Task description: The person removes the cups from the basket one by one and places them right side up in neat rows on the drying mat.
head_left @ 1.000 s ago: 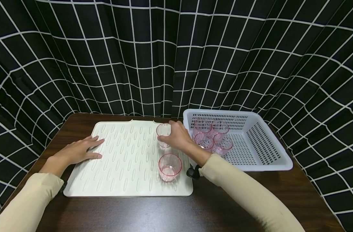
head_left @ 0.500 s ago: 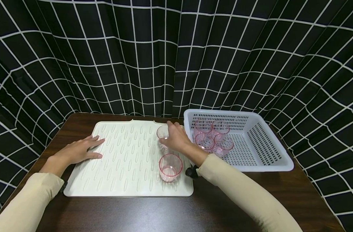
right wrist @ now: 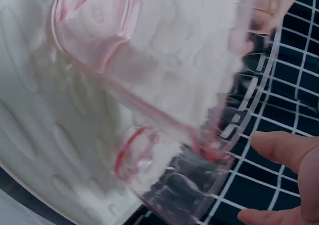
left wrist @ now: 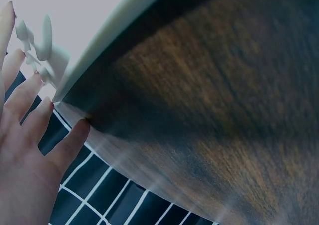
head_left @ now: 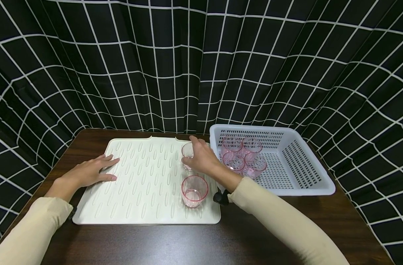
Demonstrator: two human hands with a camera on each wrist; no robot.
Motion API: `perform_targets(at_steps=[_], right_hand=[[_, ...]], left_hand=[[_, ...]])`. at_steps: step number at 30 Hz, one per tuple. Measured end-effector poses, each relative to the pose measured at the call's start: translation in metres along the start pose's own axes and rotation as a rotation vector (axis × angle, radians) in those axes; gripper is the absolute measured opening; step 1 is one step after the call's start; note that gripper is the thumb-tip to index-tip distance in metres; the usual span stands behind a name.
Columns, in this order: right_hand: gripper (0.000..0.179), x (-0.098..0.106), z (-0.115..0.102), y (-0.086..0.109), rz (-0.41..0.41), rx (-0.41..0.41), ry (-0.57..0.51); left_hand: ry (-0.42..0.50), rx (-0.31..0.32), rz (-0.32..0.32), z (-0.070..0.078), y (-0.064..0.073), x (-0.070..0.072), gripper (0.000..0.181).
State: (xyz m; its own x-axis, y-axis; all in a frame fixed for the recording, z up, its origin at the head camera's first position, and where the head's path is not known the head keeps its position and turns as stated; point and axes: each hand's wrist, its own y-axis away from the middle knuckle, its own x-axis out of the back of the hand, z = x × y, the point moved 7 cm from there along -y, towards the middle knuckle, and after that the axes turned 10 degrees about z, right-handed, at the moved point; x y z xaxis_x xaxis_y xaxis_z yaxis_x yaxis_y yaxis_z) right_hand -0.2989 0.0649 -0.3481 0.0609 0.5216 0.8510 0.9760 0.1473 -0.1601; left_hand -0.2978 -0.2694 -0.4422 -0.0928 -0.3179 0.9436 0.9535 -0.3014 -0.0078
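My left hand (head_left: 87,173) rests with spread fingers on the left edge of the white ribbed draining tray (head_left: 138,184); the left wrist view shows its fingers at the tray's corner. My right hand (head_left: 201,156) is at the tray's back right, thumb and fingers apart around the rim of a clear drinking glass (head_left: 187,151), hiding its right side. In the right wrist view the right fingers (right wrist: 284,145) look extended just beyond the rim of this glass (right wrist: 169,185). A second glass (head_left: 194,191) with a pink rim stands upright in front of it and looms large in the right wrist view.
A white perforated basket (head_left: 307,176) stands right of the tray, with several pink-rimmed glasses (head_left: 243,156) grouped in its left part. Both sit on a dark wooden table (head_left: 148,243). A black curtain with white grid lines (head_left: 155,66) closes off the back and sides.
The back glass has shifted slightly right on the tray within the last half second. My right hand has moved only a little around it; my left hand has stayed in place.
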Motion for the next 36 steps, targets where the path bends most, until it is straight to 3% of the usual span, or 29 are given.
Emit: perform_targets(at_steps=[5, 10, 16, 20, 25, 31, 36], right_hand=[[0.083, 0.018, -0.006, 0.008, -0.006, 0.042, -0.041], [0.087, 0.042, -0.006, 0.015, -0.041, 0.124, -0.168], [0.091, 0.069, 0.013, 0.019, -0.147, 0.254, -0.408], [0.091, 0.086, 0.036, 0.019, -0.196, 0.298, -0.465], [0.087, 0.103, 0.073, 0.020, -0.202, 0.275, -0.430], [0.081, 0.115, 0.119, 0.021, -0.202, 0.207, -0.306], [0.078, 0.121, 0.146, 0.023, -0.250, 0.163, -0.288]], left_hand=[[-0.001, 0.012, -0.003, 0.000, -0.001, -0.001, 0.086], [-0.007, 0.011, 0.002, 0.001, 0.000, 0.000, 0.087], [-0.007, -0.002, -0.001, 0.002, 0.000, 0.000, 0.087], [-0.008, -0.002, -0.003, 0.001, 0.000, 0.000, 0.086], [-0.006, -0.002, -0.002, 0.001, 0.000, -0.001, 0.087], [-0.008, 0.009, -0.009, 0.000, -0.001, -0.002, 0.088], [-0.007, 0.017, -0.012, -0.001, -0.002, -0.002, 0.088]])
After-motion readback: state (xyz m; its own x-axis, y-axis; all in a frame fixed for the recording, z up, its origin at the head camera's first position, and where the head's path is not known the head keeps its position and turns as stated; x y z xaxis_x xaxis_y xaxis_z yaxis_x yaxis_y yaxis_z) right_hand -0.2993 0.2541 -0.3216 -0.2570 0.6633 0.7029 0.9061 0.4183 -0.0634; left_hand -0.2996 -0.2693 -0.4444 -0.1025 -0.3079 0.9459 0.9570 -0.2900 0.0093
